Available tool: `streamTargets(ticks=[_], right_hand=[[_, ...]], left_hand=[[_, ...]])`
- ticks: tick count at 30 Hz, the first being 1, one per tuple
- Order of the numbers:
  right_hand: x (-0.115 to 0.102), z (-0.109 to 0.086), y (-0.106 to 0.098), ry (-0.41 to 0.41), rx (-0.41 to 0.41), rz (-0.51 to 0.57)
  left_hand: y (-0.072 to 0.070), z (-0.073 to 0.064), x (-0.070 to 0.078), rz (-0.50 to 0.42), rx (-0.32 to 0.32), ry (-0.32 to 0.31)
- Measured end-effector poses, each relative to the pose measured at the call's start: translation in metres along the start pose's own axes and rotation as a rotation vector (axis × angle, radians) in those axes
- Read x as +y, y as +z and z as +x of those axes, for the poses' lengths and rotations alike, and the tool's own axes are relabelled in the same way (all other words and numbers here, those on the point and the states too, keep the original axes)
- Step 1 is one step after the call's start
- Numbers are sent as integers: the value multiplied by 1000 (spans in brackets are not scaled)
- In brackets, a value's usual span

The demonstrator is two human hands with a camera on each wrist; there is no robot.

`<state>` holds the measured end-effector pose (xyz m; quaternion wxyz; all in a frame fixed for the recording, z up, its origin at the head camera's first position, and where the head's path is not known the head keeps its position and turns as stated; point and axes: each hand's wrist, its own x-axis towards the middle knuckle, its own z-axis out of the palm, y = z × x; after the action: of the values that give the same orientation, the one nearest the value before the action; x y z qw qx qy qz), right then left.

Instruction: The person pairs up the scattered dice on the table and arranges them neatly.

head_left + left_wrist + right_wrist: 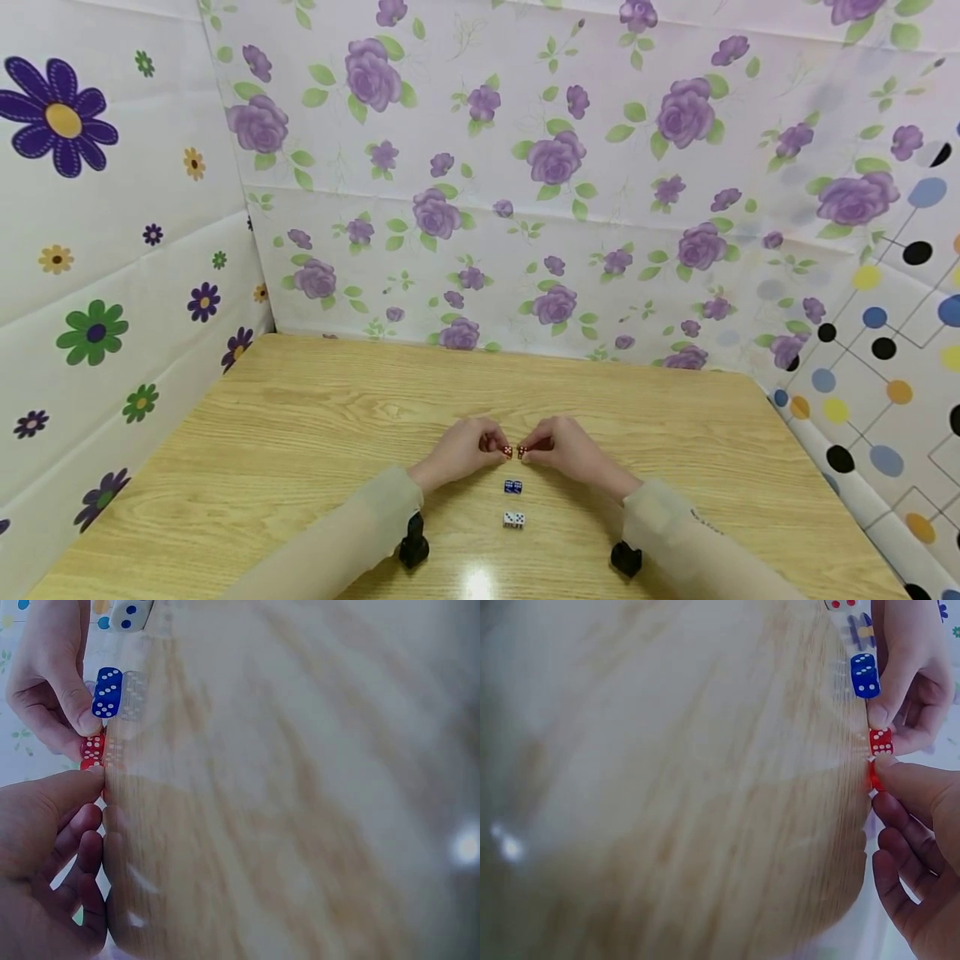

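Note:
Between the two hands, at the middle of the wooden table, are two small red dice with white pips. My left hand (pixel 467 450) pinches the left red die (pixel 507 452) between thumb and finger. The right red die (pixel 522 452) is pinched the same way by my right hand (pixel 566 448). A narrow gap parts the two dice in the head view. Nearer to me, a pair of blue dice (pixel 513 487) sits side by side on the table. Nearest is a pair of white dice (pixel 513 520), also side by side. Fingertips partly cover both red dice in the wrist views.
The wood-grain table (pixel 337 400) reaches back to a flowered cloth wall (pixel 480 242). Patterned cloths also stand at the left and right sides. Black devices (pixel 414 546) hang under both sleeves, close to the tabletop.

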<state>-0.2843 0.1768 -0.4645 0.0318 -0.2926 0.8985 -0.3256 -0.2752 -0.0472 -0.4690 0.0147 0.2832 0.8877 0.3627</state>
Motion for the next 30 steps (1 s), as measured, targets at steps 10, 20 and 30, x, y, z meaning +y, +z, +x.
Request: streamTargets(ticks=[10,20,30], right_hand=[[-4,0,3,-11,10,-8],[-6,1,7,-31,23,-1],[-9,1,8,-19,24,-8]], left_hand=[[0,1,0,-7,-4,-10],[0,1,0,-36,-5,-18],[-1,1,1,-44,-2,-12]])
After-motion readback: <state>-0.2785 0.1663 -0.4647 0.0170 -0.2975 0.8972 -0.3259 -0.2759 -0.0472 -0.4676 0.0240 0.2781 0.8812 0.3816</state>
